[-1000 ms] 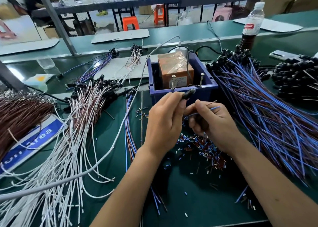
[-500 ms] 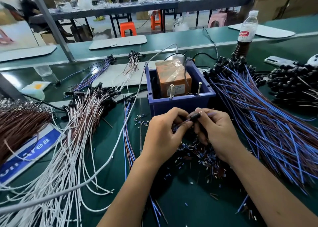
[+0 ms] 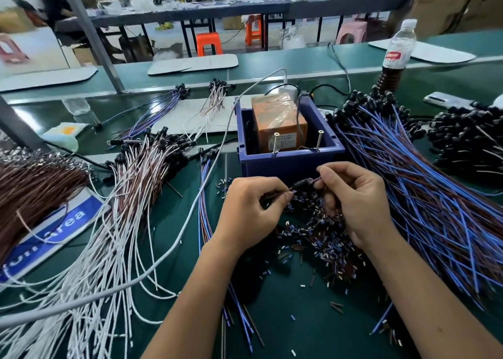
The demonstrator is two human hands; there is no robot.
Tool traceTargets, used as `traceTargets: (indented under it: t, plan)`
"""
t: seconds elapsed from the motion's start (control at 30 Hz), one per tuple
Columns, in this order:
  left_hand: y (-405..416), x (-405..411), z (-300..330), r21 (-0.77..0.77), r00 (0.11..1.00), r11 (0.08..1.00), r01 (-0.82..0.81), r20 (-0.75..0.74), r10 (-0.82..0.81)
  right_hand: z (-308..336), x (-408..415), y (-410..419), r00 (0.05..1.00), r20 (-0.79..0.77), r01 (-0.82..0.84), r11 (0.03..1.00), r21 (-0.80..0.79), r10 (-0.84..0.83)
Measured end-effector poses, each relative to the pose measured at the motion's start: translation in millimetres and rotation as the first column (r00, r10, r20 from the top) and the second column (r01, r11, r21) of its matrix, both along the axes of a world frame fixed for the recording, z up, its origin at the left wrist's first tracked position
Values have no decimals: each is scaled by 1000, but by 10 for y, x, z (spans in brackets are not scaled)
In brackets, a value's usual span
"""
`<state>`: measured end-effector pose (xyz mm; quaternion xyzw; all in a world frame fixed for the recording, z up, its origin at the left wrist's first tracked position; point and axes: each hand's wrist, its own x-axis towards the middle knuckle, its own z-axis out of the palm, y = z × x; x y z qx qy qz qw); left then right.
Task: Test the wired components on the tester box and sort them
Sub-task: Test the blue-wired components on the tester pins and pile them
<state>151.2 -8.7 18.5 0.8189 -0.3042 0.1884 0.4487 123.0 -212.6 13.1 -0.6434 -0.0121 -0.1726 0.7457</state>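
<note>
Black-bodied part [image 3: 302,183], pinched at frame centre btwn left hand [image 3: 251,211] on its leads & right hand [image 3: 353,201] on its far end, just below blue box [image 3: 288,165], is best kept taut w/ bare lead tips freed before being touched to the two pins [image 3: 275,143].

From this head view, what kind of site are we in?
Likely a factory assembly or test line: long green workbench, sorted bundles of wired components in bulk, a blue tester box, more benches and cartons behind. Both hands hold one component.
</note>
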Motion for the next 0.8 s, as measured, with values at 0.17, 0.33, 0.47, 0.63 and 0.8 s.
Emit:
traceTargets:
  t: [0.17,0.33,0.47,0.63,0.8]
  plan:
    - [-13,-16,10,18,1000,1000,3,-24,-3,-4,9,-28,1000,-25,3,999,-44,-4]
    - [-65,-52,3,53,1000,999,-14,-7,14,-27,0,-20,998,-23,-53,994,-95,51]
    - [-103,-59,12,54,1000,998,-6,20,5,-38,16,3,998,-24,-68,993,-95,66]
    - [-137,-51,4,9,1000,1000,0,-3,0,-33,13,-4,996,-41,-86,991,-106,82]
    - [-161,-54,-6,-183,987,983,13,-156,-43,-15,3,-22,994,-41,-102,989,-104,98]
